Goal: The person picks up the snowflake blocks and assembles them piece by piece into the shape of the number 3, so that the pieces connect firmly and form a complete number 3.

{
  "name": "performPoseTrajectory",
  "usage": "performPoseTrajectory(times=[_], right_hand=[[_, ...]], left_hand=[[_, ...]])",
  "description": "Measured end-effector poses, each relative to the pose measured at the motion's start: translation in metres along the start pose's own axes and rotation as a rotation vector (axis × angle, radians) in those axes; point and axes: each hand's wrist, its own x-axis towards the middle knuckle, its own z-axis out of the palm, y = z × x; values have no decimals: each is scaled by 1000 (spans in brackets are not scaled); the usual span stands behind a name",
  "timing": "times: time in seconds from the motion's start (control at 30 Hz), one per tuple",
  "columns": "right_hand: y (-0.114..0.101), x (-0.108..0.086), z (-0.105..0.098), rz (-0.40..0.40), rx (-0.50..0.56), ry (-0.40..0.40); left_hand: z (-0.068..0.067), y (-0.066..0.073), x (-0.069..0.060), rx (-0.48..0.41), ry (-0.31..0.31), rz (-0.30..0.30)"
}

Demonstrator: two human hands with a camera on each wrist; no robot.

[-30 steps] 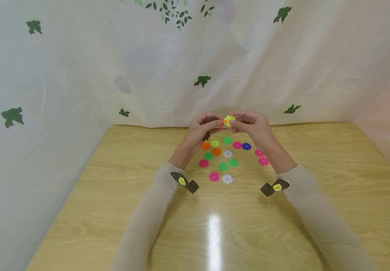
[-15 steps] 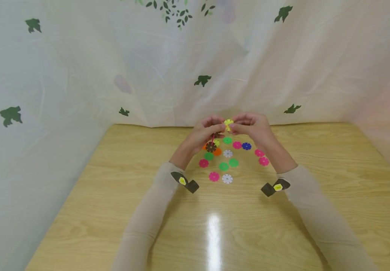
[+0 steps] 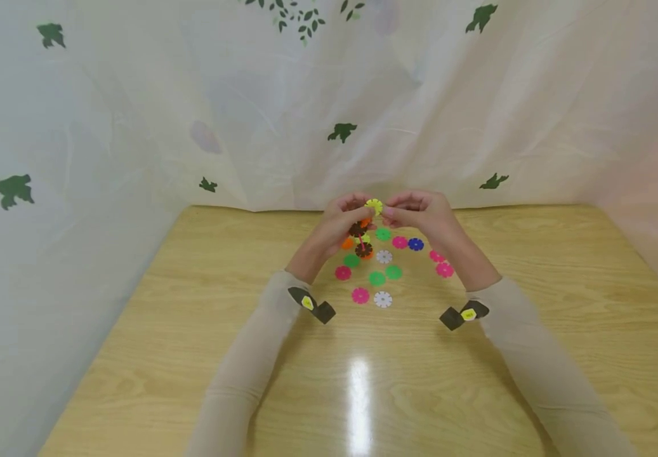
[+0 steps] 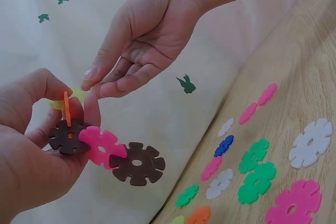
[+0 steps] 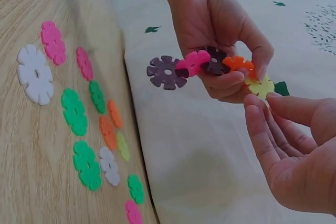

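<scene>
My left hand (image 3: 335, 230) holds a linked chain of notched discs above the table. In the left wrist view, a brown disc (image 4: 138, 163) hangs at its free end, joined to a pink disc (image 4: 103, 147), then another brown disc (image 4: 66, 139) and an edge-on orange disc (image 4: 67, 109). At the other end, the right wrist view shows the orange disc (image 5: 239, 65) meeting a yellow disc (image 5: 261, 86). My left thumb lies by the orange and yellow discs. The thumb and fingertips of my right hand (image 3: 434, 219) pinch the yellow disc's outer edge.
Loose discs lie on the wooden table (image 3: 203, 355) below the hands: green (image 3: 393, 272), white (image 3: 382, 299), pink (image 3: 360, 296), blue (image 3: 415, 244), orange and yellow. A patterned white curtain (image 3: 283, 152) stands behind the table's far edge.
The chain has turned and shifted left, so its brown and pink discs now show below my left hand. The yellow disc has moved left, closer to the left thumb.
</scene>
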Motion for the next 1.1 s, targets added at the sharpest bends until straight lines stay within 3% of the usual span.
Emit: performPoseTrajectory(times=[0.2,0.4,0.67,0.93,1.1], right_hand=[[3,-5,-4,34,-64,-23],[11,-9,-12,81,-218,-82],[30,-11,-17,89,-361,-243],[51,-11,-23,-10,-512,-408],[57,-12,-23,-16,-580,-509]], left_hand=[[-1,2,0,2,17,-16],[-3,5,-1,38,20,-12],[-4,9,-2,21,27,-26],[-6,10,-3,5,7,-17],[-7,9,-3,15,-18,-11]])
